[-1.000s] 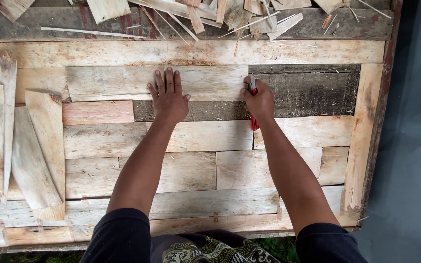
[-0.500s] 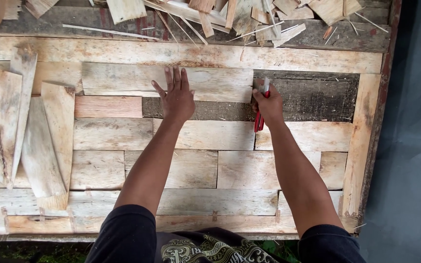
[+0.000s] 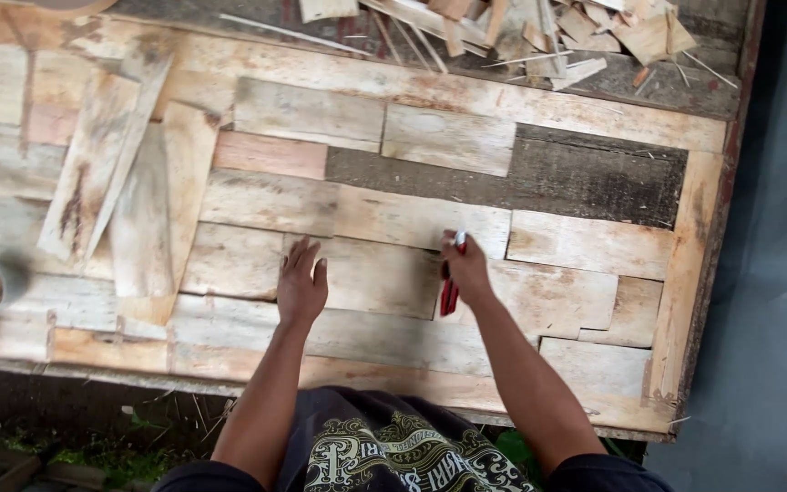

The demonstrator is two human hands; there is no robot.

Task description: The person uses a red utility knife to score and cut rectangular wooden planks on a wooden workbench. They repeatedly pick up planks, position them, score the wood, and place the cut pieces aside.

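Head view: left hand (image 3: 301, 287) flat on rough planks (image 3: 366, 219), right hand (image 3: 466, 269) clutching red-handled tool (image 3: 449, 290).

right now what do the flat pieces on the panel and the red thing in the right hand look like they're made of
Flat pieces: bare, unfinished wood by the look, pale with grain, stains and rough edges; one pinkish plank among them. The dark patch looks like an uncovered backing board, material unclear. Red tool in the right hand: red handles, perhaps plastic-coated; too small to tell. The left hand lies flat on the wood.
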